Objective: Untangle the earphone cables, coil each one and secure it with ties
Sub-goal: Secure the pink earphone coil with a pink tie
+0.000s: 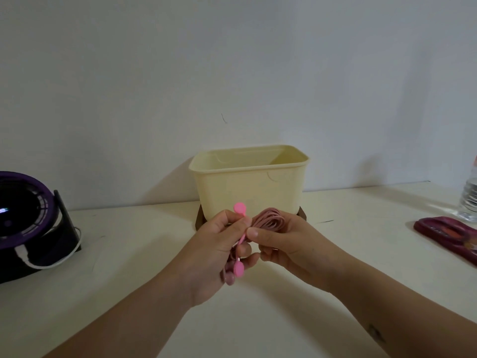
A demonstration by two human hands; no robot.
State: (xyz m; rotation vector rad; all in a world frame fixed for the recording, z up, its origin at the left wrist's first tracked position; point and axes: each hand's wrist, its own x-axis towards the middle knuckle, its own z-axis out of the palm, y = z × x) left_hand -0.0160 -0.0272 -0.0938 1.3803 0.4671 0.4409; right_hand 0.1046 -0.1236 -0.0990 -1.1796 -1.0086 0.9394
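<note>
Just above the middle of the bench (pixel 129 267), two hands meet in the air near its back edge. The right hand (pixel 289 244) has its fingers curled round the earphone cable (pixel 268 220). The cable is dusty pink and wound into a bunch of loops. The loops stick up out of the top of that hand. The left hand (pixel 219 254) pinches a pink tie (pixel 240 208) between its thumb and fingers. The tie is a thin strip with a round bit at each end. One round bit pokes up above the left hand and the other hangs down below it. The strip runs down right beside the loops, where the two thumbs come close.

Behind the hands, a cream tub (pixel 247 187) sits at the back edge against the wall, on a brown stand (pixel 199 220). A purple fan (pixel 23 210) with a white wire (pixel 25 257) sits at the left edge. At the right edge are a clear bottle (pixel 469 200) and a dark red pouch (pixel 449 233).
</note>
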